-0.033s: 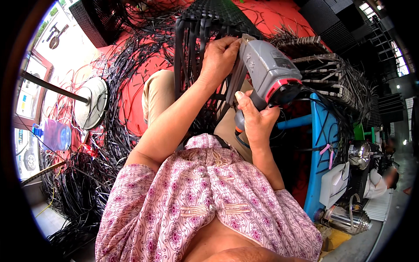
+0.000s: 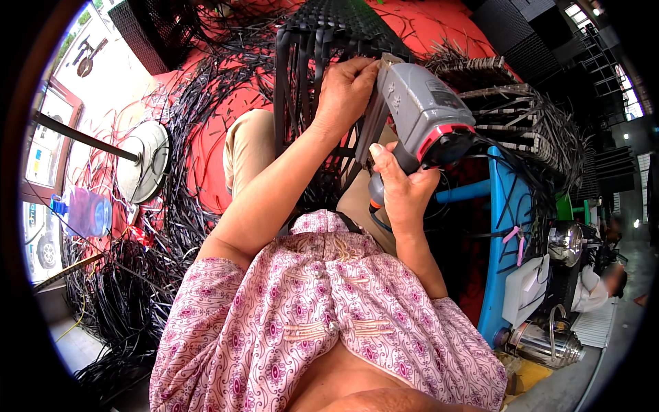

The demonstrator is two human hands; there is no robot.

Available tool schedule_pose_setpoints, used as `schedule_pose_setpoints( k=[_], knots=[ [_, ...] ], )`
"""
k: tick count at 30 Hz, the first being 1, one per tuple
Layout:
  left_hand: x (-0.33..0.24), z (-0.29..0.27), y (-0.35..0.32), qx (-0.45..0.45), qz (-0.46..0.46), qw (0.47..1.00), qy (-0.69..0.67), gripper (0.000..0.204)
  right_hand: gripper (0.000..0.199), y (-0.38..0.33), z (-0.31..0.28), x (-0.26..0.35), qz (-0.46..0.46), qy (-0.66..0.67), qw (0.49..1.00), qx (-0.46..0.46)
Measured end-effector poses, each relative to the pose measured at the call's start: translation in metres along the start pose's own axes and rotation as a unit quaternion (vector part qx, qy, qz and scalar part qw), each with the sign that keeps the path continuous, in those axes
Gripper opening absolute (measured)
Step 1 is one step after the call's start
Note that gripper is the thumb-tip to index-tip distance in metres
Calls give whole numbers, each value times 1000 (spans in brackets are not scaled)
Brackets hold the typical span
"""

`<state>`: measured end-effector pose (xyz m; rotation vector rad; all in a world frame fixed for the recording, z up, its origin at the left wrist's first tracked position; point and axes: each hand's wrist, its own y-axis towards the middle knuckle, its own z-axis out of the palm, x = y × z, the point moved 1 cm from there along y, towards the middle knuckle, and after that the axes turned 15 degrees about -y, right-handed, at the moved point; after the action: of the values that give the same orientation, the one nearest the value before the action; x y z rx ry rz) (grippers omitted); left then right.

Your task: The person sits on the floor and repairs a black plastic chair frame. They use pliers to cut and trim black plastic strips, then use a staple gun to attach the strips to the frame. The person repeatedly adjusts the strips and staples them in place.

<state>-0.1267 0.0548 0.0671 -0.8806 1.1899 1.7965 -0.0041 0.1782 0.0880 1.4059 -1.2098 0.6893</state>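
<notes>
My right hand (image 2: 405,182) is wrapped round the handle of a grey staple gun (image 2: 432,106) with a red ring and a black cap at its near end. The gun's nose rests at the edge of a black woven frame (image 2: 329,31), which stands in front of my knees. Loose flat black strips hang down from that frame's near side. Close beside the gun's nose, my left hand (image 2: 349,89) is closed with its fingers pinched at the frame's edge. What those fingers hold is hidden.
Black strips (image 2: 185,130) lie heaped over the red floor (image 2: 216,161) on the left. A round-based stand (image 2: 144,161) and a blue-tinted water jug (image 2: 89,213) are there too. To my right are a blue plastic stool (image 2: 501,275), stacked woven pieces (image 2: 522,127) and a metal flask (image 2: 549,343). Another person (image 2: 594,288) is far right.
</notes>
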Motion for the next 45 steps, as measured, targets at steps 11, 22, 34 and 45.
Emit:
schedule_pose_setpoints(
  k=[11, 22, 34, 45],
  knots=[
    [-7, 1, -2, 0, -17, 1000, -12, 24, 16, -2, 6, -2, -3, -32, 999, -9],
    [-12, 3, -5, -8, 3, 1000, -4, 24, 16, -3, 6, -9, -33, -72, 997, -10],
    [-10, -1, -6, -7, -13, 1000, 2, 23, 14, 1, 2, -7, 0, -82, 997, -9],
    [-5, -3, -5, 2, -33, 999, -30, 24, 17, -4, 2, -8, -14, -52, 999, 4]
  ],
)
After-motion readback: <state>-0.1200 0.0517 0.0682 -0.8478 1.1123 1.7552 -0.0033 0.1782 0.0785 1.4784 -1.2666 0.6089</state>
